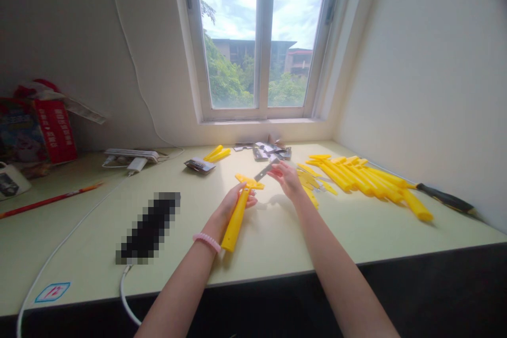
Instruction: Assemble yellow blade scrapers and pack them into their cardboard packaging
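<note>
Yellow scraper handle (234,224) slants over the front of the table (277,259), its wide head up and away from the person. The left hand (229,203) has its fingers closed around it just below that head. Between its fingertips, the right hand (288,179) pinches a flat grey blade (265,171), held near the head; whether they touch is hard to tell. The step in hand looks like bringing blade and head together. From this pose, the next move calls for a steady left grip, the blade squared to the head, and fingertips clear of its edge.
</note>
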Tool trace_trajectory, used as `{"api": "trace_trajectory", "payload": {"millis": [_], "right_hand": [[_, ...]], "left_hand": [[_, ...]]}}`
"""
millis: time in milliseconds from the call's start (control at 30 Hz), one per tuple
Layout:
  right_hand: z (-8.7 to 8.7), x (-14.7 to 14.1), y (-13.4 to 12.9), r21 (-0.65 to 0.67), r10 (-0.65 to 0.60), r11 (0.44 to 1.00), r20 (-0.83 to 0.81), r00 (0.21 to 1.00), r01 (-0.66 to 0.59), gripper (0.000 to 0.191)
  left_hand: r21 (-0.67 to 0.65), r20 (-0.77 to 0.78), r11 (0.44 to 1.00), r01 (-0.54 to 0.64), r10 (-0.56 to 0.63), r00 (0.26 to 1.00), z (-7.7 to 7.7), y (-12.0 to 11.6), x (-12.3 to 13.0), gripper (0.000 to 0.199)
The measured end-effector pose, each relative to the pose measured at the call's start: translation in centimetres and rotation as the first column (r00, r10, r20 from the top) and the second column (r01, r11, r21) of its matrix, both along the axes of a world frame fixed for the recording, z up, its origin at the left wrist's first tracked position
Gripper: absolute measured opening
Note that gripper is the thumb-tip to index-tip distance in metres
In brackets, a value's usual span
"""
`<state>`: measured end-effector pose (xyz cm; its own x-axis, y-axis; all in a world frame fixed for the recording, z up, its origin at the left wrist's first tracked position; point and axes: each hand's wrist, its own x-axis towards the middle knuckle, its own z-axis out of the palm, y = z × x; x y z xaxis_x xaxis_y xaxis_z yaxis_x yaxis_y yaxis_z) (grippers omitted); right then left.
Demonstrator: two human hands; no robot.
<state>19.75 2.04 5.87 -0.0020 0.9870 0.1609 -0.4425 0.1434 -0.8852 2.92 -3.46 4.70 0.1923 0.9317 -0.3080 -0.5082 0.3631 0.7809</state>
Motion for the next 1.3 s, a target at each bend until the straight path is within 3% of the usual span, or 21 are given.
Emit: {"api": "trace_trajectory", "payload": {"millis": [133, 267, 433, 533, 767, 1000, 1133, 1300], "right_hand": [[0.1, 0.1, -0.1, 0.022, 0.034, 0.999, -0.040, 0.999, -0.033, 0.016], [0.2, 0.1, -0.3, 0.072, 0.043, 0.996, 0.035, 0.998, -0.045, 0.020], [0.4, -0.3, -1.1, 0.156, 0.214, 0.960, 0.127, 0.969, -0.232, 0.018], [0.6, -0.7, -1.5, 0.164, 0.244, 0.946, 0.206, 0.948, -0.279, 0.023], [0.5, -0.9, -1.8, 0.259, 0.095, 0.937, 0.457, 0.885, -0.235, 0.015], [0.3, -1.2, -1.6, 0.229, 0.112, 0.941, 0.485, 0.867, -0.250, 0.038], [0.3, -1.4, -1.5, 0.302, -0.022, 0.940, 0.523, 0.852, -0.161, 0.017], [-0.1, -1.5, -1.2, 0.311, -0.106, 0.945, 0.591, 0.799, -0.104, 0.016]], "left_hand": [[0.035, -0.033, 0.999, 0.022, -0.021, 0.999, 0.2, -0.4, 0.0, 0.017], [0.110, -0.047, 0.993, 0.043, -0.038, 0.998, 0.3, -0.7, -0.1, 0.015], [0.156, -0.076, 0.986, 0.054, -0.043, 0.996, -0.2, -0.5, -0.2, 0.017], [0.182, -0.091, 0.981, 0.073, -0.057, 0.994, -0.4, -0.4, -0.2, 0.019], [0.151, -0.108, 0.986, 0.067, -0.050, 0.993, -0.1, -0.4, -0.1, 0.025], [0.149, -0.061, 0.986, 0.075, -0.067, 0.996, -0.2, -0.1, -0.3, 0.022], [0.125, -0.075, 0.992, 0.030, -0.021, 0.997, 0.0, 0.2, -0.2, 0.020], [0.255, -0.198, 0.966, -0.040, 0.092, 0.976, -0.1, 0.4, 0.0, 0.018]]}}
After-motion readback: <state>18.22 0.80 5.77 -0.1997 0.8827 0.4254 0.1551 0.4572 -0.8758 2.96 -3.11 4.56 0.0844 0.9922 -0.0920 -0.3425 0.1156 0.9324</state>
